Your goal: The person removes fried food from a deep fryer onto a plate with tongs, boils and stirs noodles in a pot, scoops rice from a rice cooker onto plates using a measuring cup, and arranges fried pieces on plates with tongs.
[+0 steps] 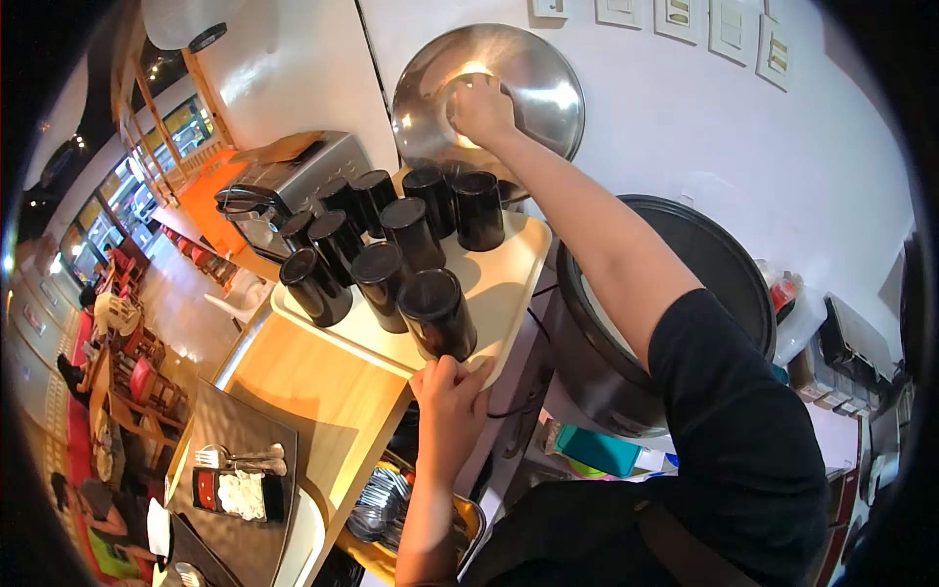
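Note:
My right hand (481, 110) is closed at the middle of a large round steel lid (548, 68), which stands up against the wall; the hand covers what it grips there. My left hand (452, 406) is closed on the near corner of a cream tray (516, 259). Several black tumblers (437, 311) stand on the tray, seemingly upside down. The nearest tumbler is just above my left fingers. Beyond the tumblers, the lower part of the lid is hidden.
A big dark pot (606, 386) with its black lid (704, 245) raised is right of the tray. A toaster oven (337, 161) stands behind. Lower left are a dark tray (220, 416) with cutlery, and a cutlery bin (367, 558). Diners sit far left.

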Tool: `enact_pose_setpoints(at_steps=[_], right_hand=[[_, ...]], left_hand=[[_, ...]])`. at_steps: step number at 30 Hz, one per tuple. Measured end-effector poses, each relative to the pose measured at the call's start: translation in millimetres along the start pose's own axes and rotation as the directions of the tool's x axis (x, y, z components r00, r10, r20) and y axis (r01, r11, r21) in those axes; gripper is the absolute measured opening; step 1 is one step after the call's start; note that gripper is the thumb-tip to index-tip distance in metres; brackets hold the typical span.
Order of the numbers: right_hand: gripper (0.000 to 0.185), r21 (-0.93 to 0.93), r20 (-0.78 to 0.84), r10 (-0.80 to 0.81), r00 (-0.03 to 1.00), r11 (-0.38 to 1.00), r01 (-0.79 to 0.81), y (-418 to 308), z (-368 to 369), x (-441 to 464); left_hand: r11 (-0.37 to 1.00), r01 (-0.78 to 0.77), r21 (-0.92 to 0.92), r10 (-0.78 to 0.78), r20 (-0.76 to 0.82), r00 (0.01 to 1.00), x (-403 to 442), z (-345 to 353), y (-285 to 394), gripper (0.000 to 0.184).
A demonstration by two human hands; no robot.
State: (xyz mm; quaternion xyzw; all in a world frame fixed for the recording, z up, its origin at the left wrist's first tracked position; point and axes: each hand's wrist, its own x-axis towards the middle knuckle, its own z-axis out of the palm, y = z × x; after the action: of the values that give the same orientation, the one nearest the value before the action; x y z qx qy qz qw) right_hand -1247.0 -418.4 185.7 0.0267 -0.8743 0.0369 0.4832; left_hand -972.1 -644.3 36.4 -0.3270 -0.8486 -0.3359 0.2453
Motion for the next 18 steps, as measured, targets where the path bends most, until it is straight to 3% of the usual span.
enact_pose_setpoints(at_steps=[6, 9, 12, 16, 18], right_hand=[[0.034, -0.037, 0.217, 0.011, 0.976, 0.999, -0.003, 7, -15, 6], [0.035, 0.033, 0.189, -0.021, 0.982, 0.999, 0.015, 16, -26, 4], [0.042, 0.004, 0.126, -0.092, 0.988, 0.996, 0.093, 31, -51, -1], [0.041, -0.093, -0.114, -0.160, 0.981, 0.984, 0.150, 52, -85, -10], [0.050, -0.054, -0.223, -0.078, 0.972, 0.996, 0.067, 68, -92, -15]], left_hand=[[0.999, 0.037, 0.007, -0.037, -0.009, 0.999, 18, 11, -4, 0.033], [0.999, 0.038, 0.026, -0.037, -0.024, 0.999, 22, 17, -5, 0.029], [0.999, 0.044, 0.022, -0.043, -0.043, 0.998, 23, 18, -3, 0.028], [0.998, 0.051, 0.044, -0.048, -0.063, 0.997, 23, 20, 0, 0.025], [0.997, 0.045, 0.060, -0.042, -0.056, 0.998, 23, 19, 1, 0.025]])
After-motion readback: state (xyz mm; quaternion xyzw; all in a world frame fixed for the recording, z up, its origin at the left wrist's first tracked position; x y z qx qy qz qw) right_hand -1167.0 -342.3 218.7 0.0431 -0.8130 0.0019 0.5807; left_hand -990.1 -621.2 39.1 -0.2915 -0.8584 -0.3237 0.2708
